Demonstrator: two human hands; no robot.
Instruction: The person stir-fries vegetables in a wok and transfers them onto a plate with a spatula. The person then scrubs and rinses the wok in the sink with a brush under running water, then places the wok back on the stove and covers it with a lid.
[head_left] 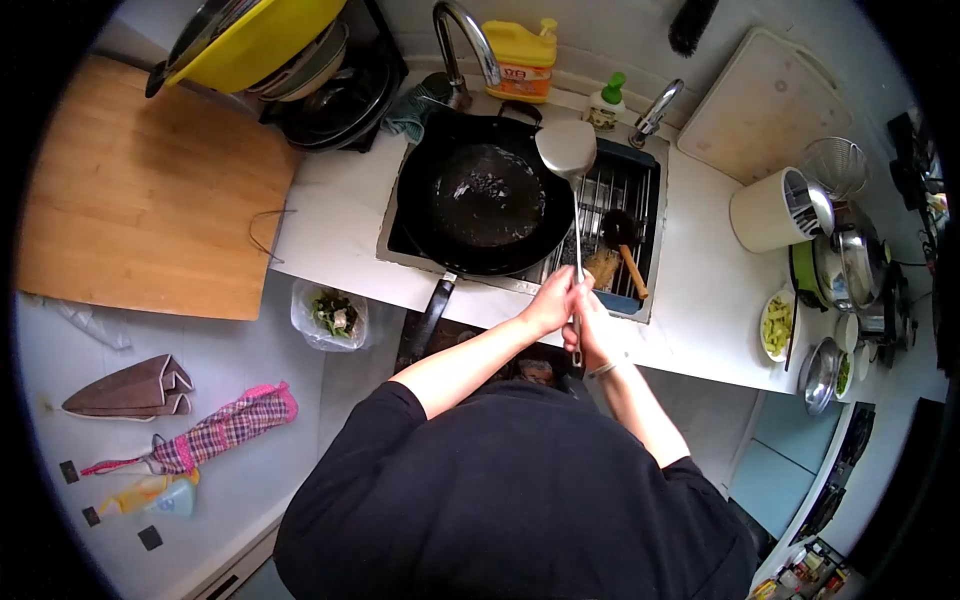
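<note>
A long-handled metal wok spatula stands out in front of me, its broad blade over the right rim of a black wok. My right hand is closed around the lower part of its handle. Just above, my left hand is also closed on the handle, close against the right. The wok rests over the sink, wet inside, with its black handle pointing toward me. Right of the wok, a wooden-handled brush lies in the sink's rack.
Two faucets rise behind the sink, near a yellow detergent jug and a green-capped bottle. A wooden board covers the left side. On the right are a utensil holder and a plate of chopped green food.
</note>
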